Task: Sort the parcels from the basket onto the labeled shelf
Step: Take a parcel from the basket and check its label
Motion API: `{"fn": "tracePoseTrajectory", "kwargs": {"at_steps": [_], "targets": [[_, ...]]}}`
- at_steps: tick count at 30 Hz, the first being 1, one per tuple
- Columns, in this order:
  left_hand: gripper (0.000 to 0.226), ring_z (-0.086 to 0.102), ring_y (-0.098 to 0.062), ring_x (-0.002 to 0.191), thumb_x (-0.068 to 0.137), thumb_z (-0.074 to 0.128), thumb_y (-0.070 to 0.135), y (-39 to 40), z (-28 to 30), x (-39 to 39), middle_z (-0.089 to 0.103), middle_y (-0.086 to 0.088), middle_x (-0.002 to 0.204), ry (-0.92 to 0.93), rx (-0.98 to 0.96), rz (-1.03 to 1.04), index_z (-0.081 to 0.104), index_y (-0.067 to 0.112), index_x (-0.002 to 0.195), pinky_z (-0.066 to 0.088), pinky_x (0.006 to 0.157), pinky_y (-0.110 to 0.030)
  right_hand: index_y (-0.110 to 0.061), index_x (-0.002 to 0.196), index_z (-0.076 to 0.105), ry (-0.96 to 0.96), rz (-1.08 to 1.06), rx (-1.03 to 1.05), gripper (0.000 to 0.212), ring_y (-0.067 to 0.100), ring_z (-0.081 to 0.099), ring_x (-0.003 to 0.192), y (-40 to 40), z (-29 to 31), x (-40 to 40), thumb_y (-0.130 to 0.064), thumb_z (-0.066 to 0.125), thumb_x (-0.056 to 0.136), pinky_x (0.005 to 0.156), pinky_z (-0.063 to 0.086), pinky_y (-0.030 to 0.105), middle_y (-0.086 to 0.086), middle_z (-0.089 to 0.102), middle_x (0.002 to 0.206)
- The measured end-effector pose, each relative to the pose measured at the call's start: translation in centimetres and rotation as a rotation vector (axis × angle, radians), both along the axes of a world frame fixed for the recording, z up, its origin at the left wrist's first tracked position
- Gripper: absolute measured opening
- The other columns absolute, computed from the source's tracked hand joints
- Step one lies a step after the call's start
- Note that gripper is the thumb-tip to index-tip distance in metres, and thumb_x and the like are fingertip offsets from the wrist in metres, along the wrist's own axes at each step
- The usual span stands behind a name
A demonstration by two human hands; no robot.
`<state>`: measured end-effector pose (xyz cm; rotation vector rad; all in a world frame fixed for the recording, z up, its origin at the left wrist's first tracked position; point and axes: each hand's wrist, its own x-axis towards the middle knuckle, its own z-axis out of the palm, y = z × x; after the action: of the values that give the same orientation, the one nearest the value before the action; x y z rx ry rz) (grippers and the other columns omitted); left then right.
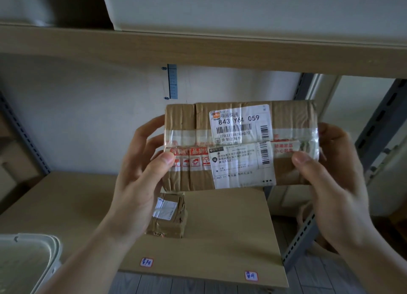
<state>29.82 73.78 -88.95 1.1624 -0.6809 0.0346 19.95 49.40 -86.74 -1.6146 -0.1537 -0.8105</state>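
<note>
Wooden shelf board (220, 245) fills lower centre of frame, pale wall behind. Left hand (141, 183) and right hand (334, 179) each in clenched grip on opposite ends of brown taped parcel (240, 146), held mid-frame above shelf, shipping label (241, 124) facing camera. Small taped parcel (168, 216) rests on shelf just below held parcel. Two handwritten tags (146, 262) on shelf front edge. White basket (28, 263) at lower left. Upper shelf (198, 49) across top.

Head view faces the shelf (198, 238) closely, slightly downward.
</note>
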Motion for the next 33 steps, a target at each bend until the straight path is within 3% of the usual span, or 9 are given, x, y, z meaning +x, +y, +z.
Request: {"fn": "tracePoseTrajectory", "kwargs": {"at_steps": [4,7,9,12,16,21,25,29,33], "targets": [[0.027,0.075,-0.026,0.106,0.101,0.06,0.024,-0.7,-1.4,1.2,0.078,-0.006,0.115,0.13,0.219,0.139,0.061,0.022,0.128,0.063,0.079,-0.034,-0.018,0.119,0.061,0.231,-0.001,0.024,0.039,0.019,0.072,0.104,-1.0,-2.2,1.8,-0.036,0.069,0.085,0.075,0.061,0.032,0.002,0.074,0.114],[0.037,0.078,-0.019,0.077,0.094,0.053,0.048,-0.8,-1.6,1.4,0.081,-0.007,0.101,0.31,0.314,0.157,0.072,0.021,0.111,0.057,0.057,-0.026,-0.029,0.13,0.057,0.32,0.029,0.031,0.05,0.015,0.069,0.107,-1.7,-3.2,2.4,-0.05,0.067,0.086,0.079,0.057,0.032,-0.003,0.069,0.122],[0.053,0.065,-0.014,0.056,0.084,0.051,0.06,-0.7,-1.5,1.2,0.08,-0.004,0.097,0.363,0.34,0.116,0.075,0.019,0.107,0.041,0.046,-0.022,-0.025,0.134,0.054,0.309,0.041,0.01,0.051,0.014,0.066,0.091,-2.1,-3.0,2.3,-0.051,0.061,0.09,0.069,0.051,0.026,0.005,0.066,0.115],[0.062,0.057,-0.016,0.052,0.085,0.065,0.061,-0.7,-1.4,0.9,0.072,-0.007,0.096,0.337,0.329,0.111,0.066,0.002,0.105,0.037,0.044,-0.023,-0.017,0.132,0.056,0.286,0.048,0.044,0.045,0.018,0.054,0.072,-2.3,-2.5,2.1,-0.045,0.052,0.097,0.055,0.045,0.023,0.03,0.055,0.105],[0.051,0.061,-0.02,0.061,0.09,0.061,0.052,-0.6,-1.5,0.7,0.072,-0.006,0.096,0.318,0.303,0.114,0.065,0.006,0.112,0.044,0.05,-0.025,-0.018,0.127,0.058,0.288,0.075,0.019,0.06,0.019,0.053,0.073,-2.5,-2.5,1.6,-0.061,0.061,0.086,0.054,0.048,0.019,0.03,0.054,0.103],[0.044,0.068,-0.02,0.076,0.09,0.053,0.06,-0.2,-1.6,0.8,0.077,-0.006,0.101,0.287,0.339,0.092,0.077,0.029,0.11,0.056,0.064,-0.029,-0.032,0.11,0.061,0.364,-0.084,-0.082,0.026,-0.007,0.062,0.078,-1.7,-2.4,1.2,-0.048,0.058,0.09,0.066,0.048,0.013,-0.01,0.068,0.099],[0.042,0.071,-0.037,0.11,0.088,0.06,0.059,0.2,-3.1,2.2,0.076,-0.014,0.114,0.299,0.538,0.079,0.077,0.026,0.109,0.055,0.099,-0.054,-0.02,0.102,0.064,0.601,-0.167,-0.054,0.042,0.021,0.066,0.084,-1.6,-3.0,1.9,-0.057,0.045,0.098,0.068,0.048,0.03,0.005,0.07,0.1],[0.039,0.073,-0.014,0.106,0.094,0.054,0.059,-0.6,-5.4,2.8,0.08,0.011,0.11,0.361,0.741,0.082,0.075,0.033,0.114,0.051,0.091,-0.037,-0.019,0.105,0.066,0.784,-0.2,-0.001,0.033,0.024,0.071,0.089,-2.2,-5.4,3.2,-0.049,0.057,0.096,0.079,0.058,0.042,0.006,0.072,0.099],[0.031,0.067,-0.015,0.114,0.098,0.064,0.033,-2.4,-8.4,4.3,0.075,0.006,0.119,0.383,0.81,0.174,0.072,0.023,0.127,0.05,0.096,-0.034,-0.023,0.112,0.071,0.867,-0.204,-0.074,0.019,0.022,0.072,0.093,-3.3,-8.4,4.2,-0.028,0.059,0.098,0.089,0.06,0.045,0.0,0.075,0.099]]}}
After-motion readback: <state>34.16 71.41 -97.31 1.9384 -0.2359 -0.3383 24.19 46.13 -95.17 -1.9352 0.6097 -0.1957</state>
